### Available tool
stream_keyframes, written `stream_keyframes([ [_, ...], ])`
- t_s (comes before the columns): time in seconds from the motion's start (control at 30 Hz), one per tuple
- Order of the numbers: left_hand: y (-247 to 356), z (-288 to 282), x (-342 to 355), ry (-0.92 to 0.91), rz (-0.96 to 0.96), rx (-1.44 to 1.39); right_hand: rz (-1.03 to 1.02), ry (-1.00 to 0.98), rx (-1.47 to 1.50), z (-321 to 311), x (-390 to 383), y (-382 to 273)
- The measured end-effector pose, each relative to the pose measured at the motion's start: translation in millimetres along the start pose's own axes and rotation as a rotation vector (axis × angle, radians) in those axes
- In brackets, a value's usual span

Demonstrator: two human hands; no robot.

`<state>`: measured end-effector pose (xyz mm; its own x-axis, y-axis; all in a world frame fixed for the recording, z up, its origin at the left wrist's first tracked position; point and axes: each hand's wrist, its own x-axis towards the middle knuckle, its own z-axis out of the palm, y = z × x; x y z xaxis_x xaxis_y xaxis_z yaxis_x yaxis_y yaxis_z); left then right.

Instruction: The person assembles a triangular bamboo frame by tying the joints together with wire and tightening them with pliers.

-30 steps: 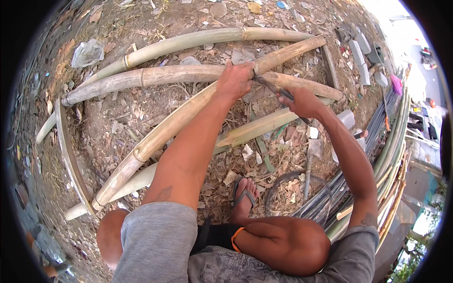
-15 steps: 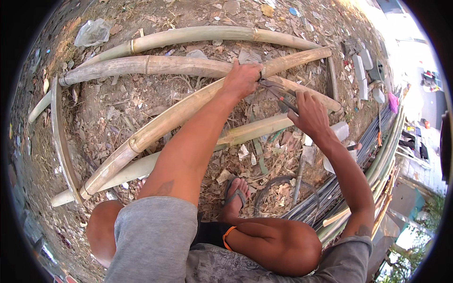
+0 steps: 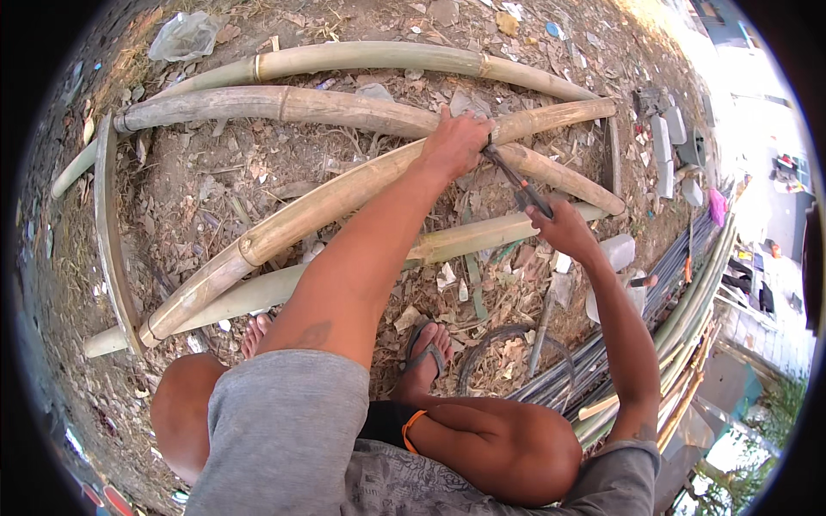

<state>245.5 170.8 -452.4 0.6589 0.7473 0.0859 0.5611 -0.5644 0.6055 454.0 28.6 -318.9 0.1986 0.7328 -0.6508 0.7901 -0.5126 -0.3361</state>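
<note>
Two bamboo poles cross in front of me: a long diagonal bamboo pole (image 3: 335,199) over a greyer bamboo pole (image 3: 344,110). My left hand (image 3: 460,142) is closed over the diagonal pole at the crossing, its fingertips partly hidden. Beside it, a dark tie (image 3: 491,138), seemingly wire, goes round the joint. My right hand (image 3: 559,225) grips pliers (image 3: 519,182) by their handles, which lie close together. The jaws meet the tie just right of my left hand; their exact bite is too small to make out.
Another bamboo pole (image 3: 379,57) lies beyond, and one (image 3: 465,239) nearer. Flat wooden crosspieces (image 3: 110,224) (image 3: 612,155) join the ends. A wire coil (image 3: 465,365) lies by my foot. Bundled rods (image 3: 594,361) and concrete blocks (image 3: 661,155) are at the right.
The pliers' handles have come together from spread apart, and my right hand has swung slightly down and toward me. My left hand stays on the crossing. The whole view has shifted a little.
</note>
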Motion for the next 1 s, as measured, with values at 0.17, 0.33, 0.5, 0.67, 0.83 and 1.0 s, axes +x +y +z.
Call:
stream_keyframes([
  [0.17, -9.2, 5.0, -2.4, 0.118, 0.001, -0.050, -0.047, 0.067, -0.412, -0.1, 1.7, -35.0],
  [0.33, -3.1, 2.5, 4.4, 0.082, 0.017, -0.038, 0.191, -0.581, 1.008, 28.1, 25.6, 44.1],
  [0.5, 1.7, -3.9, 3.0, 0.030, -0.009, -0.080, -0.042, -0.005, 0.066, 15.2, 5.6, 16.9],
  [0.67, 0.2, -3.0, 7.5, 0.056, -0.052, -0.024, -0.426, 0.674, -0.798, 32.0, -15.9, 5.2],
  [0.83, -0.4, -2.7, 4.1, 0.049, -0.034, -0.078, -0.073, 0.539, -0.708, 45.5, -11.0, -4.5],
  [1.0, -5.1, -1.7, -3.2, 0.018, -0.070, -0.087, 0.145, 0.006, 0.239, 47.6, -3.4, -3.4],
])
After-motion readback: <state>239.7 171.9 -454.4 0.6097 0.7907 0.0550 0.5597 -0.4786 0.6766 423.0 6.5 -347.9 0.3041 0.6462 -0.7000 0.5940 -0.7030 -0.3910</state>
